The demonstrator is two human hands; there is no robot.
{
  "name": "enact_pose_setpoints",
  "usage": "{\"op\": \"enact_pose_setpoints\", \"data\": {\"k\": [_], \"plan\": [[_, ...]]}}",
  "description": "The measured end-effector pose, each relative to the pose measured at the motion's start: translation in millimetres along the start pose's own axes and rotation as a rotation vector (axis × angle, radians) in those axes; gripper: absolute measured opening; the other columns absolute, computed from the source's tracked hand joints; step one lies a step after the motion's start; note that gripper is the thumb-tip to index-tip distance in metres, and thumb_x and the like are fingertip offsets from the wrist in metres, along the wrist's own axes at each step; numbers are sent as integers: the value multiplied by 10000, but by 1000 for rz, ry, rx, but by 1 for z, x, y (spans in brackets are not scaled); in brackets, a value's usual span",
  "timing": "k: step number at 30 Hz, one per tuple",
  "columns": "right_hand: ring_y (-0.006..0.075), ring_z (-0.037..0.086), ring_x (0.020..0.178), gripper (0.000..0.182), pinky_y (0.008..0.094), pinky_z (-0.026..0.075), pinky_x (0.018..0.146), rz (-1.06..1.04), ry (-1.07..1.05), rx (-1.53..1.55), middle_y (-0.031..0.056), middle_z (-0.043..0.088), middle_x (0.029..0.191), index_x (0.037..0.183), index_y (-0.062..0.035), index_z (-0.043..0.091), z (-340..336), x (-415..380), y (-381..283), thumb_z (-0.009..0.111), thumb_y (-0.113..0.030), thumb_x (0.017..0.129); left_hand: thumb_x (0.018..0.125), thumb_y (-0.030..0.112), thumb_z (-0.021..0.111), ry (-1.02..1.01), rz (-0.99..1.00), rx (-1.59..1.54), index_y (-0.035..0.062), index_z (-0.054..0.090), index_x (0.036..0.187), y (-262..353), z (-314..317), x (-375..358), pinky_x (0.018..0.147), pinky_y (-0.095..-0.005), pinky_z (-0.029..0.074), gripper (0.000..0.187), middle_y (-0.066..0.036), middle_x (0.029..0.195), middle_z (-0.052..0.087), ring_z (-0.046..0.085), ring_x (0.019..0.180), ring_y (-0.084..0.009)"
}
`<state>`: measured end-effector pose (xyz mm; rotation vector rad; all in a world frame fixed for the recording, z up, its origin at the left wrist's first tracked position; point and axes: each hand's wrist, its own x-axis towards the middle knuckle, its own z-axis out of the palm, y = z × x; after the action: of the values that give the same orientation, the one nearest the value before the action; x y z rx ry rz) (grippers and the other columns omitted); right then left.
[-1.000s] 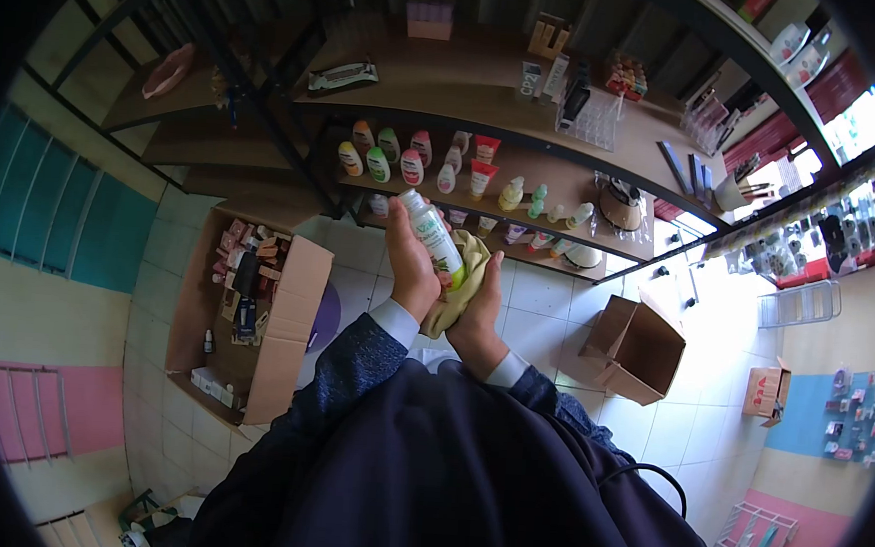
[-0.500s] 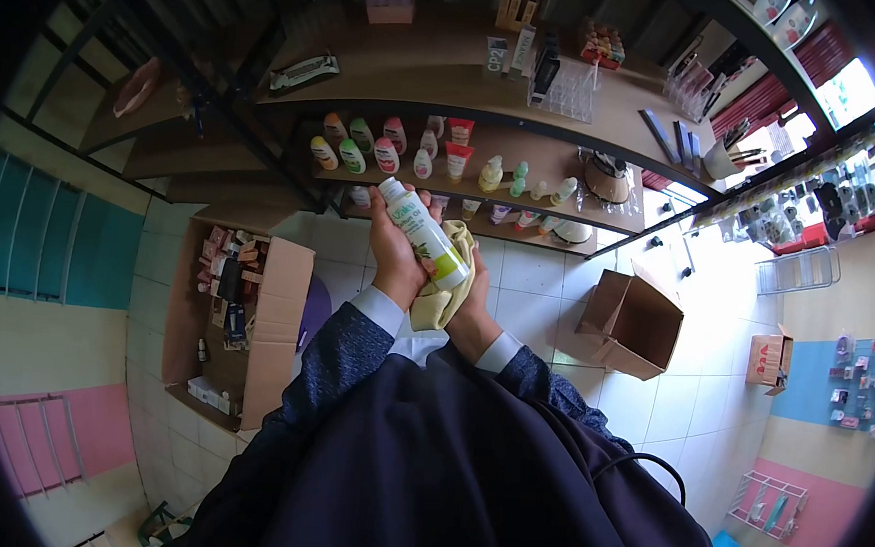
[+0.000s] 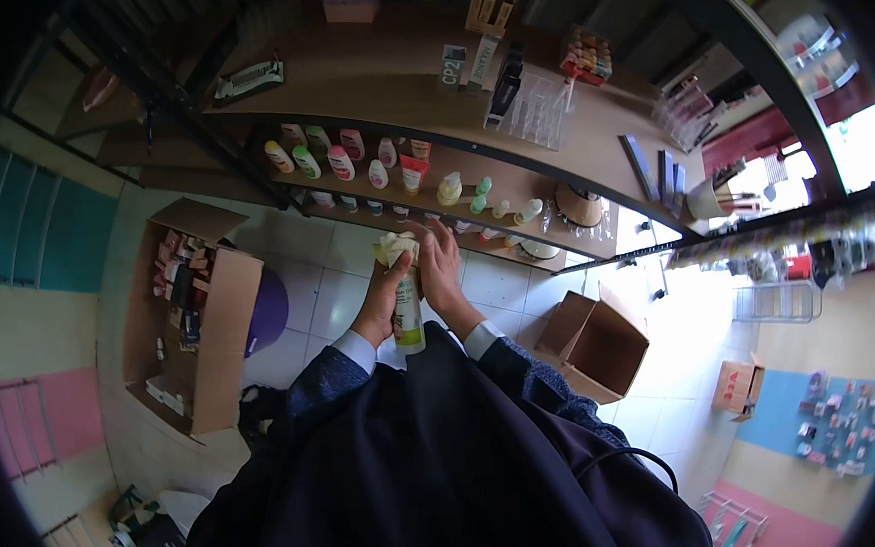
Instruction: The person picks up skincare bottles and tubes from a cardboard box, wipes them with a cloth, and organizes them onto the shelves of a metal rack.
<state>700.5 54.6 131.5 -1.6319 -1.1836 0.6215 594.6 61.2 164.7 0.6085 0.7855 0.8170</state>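
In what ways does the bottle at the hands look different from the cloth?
Colour: the bottle is whitish and green with printing; the cloth is pale yellow, with no print visible.
Shape: the bottle is smooth and straight-sided; the cloth is bunched in folds.
Place: the bottle's bottom end points toward the wearer; the cloth sits at its other end.
Both are light-coloured and at the left hand.

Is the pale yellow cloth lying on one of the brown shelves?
No, the pale yellow cloth is bunched at the far end of the white-and-green plastic bottle, which the left hand holds.
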Motion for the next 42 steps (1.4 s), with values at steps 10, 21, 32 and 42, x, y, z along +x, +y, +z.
{"op": "enact_pose_setpoints", "data": {"k": [10,21,32,42], "plan": [[246,611,775,675,303,502,681,79,-640,-32,159,522,1062,1163,11,389,-66,9,32,748,-246,652,807,699,209,215,-87,-145,93,463,1118,-70,0,51,723,-329,466,727,-66,979,560,556,898,-196],[189,589,822,434,288,494,724,207,-68,-53,104,589,943,1044,-11,500,-154,117,186,716,-45,670,782,375,625,678,-93,-48,129,333,1085,-135,-34,54,485,-186,406,487,-29,846,504,489,553,-84],[254,603,796,436,348,506,711,565,-131,27,170,536,955,1075,22,419,-187,227,379,642,-51,708,819,342,597,630,-41,-194,89,303,1143,-257,-121,29,647,-239,442,505,-52,969,447,489,799,-117],[259,573,830,536,348,478,728,580,-40,-240,164,539,990,1071,11,460,-164,217,311,727,-133,630,858,274,557,697,-27,62,60,272,1166,-239,-112,20,769,-238,416,471,-64,1033,423,462,903,-126]]}}
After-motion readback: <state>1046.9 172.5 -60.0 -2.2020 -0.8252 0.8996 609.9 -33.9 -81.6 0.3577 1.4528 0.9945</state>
